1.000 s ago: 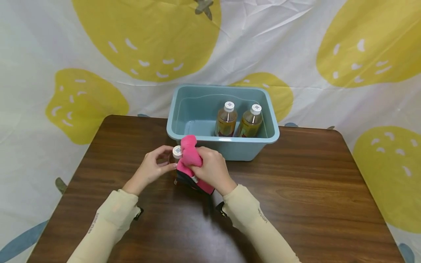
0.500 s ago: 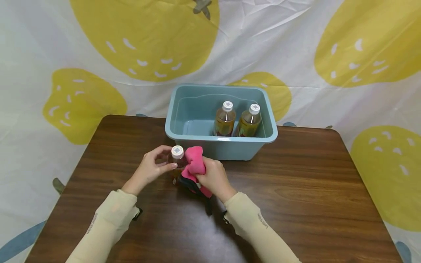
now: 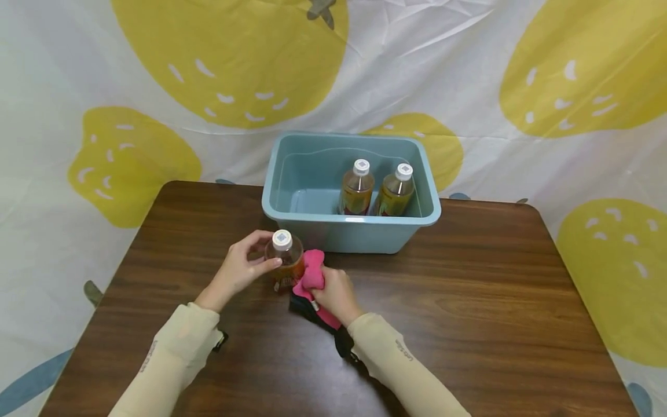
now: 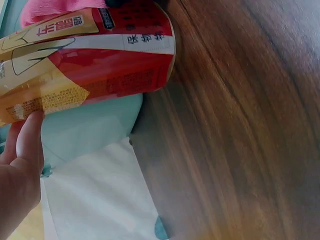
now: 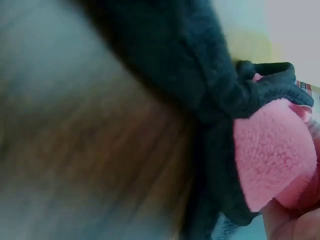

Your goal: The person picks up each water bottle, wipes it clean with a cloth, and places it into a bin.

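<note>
My left hand (image 3: 242,263) grips a clear bottle (image 3: 289,260) round its upper part; the bottle has a white cap and stands upright on the table. Its red and yellow label, with printed characters, fills much of the left wrist view, where a few left fingers (image 4: 31,135) touch the side. In my right hand (image 3: 337,293) a bunched pink cloth (image 3: 313,272) with dark trim is held against the bottle's right side. Close up in the right wrist view, the pink cloth (image 5: 275,150) looks fluffy and its dark edging (image 5: 220,100) hangs down.
A light blue plastic bin (image 3: 351,234) stands just behind the hands. Inside it, on the right, are two capped bottles, one bottle (image 3: 357,191) beside another bottle (image 3: 395,194). The brown wooden table (image 3: 479,301) backs onto a lemon-patterned curtain (image 3: 417,63).
My right hand has moved down along the bottle's right side with the pink cloth, uncovering the cap and shoulder. My left hand keeps its grip in nearly the same place.
</note>
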A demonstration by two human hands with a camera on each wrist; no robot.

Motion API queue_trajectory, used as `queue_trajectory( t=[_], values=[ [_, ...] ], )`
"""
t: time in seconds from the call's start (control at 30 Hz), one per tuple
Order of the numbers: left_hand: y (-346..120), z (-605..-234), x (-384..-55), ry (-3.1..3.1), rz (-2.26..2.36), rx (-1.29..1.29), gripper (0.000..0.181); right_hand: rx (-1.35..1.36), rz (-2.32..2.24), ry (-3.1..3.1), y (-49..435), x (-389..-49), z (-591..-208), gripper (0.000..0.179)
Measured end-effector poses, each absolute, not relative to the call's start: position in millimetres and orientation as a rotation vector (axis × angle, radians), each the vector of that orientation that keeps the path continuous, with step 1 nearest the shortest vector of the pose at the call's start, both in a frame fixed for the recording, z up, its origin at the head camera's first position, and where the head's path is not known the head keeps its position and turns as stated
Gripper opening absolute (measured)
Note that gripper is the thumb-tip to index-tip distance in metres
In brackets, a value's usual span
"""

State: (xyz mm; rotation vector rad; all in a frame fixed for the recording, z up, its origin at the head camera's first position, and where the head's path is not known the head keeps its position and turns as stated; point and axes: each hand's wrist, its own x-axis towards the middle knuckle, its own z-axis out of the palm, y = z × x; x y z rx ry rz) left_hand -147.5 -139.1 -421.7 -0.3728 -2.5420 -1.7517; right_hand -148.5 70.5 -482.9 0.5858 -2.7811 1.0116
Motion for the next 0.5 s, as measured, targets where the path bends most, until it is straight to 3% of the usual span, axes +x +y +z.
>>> queue_trajectory(
  t=[0.27,0.5],
  values=[
    [-132.8,-423.4,-139.2,-2.574,-1.565,-0.382,0.045,0.558,1.034,-2.795,71.7,-148.2,-485.0,0.019],
    [-117.5,-420.7,-135.9,-2.587,-1.306,-0.172,0.051,0.553,1.034,-2.817,72.7,-148.5,-482.9,0.018]
  ],
)
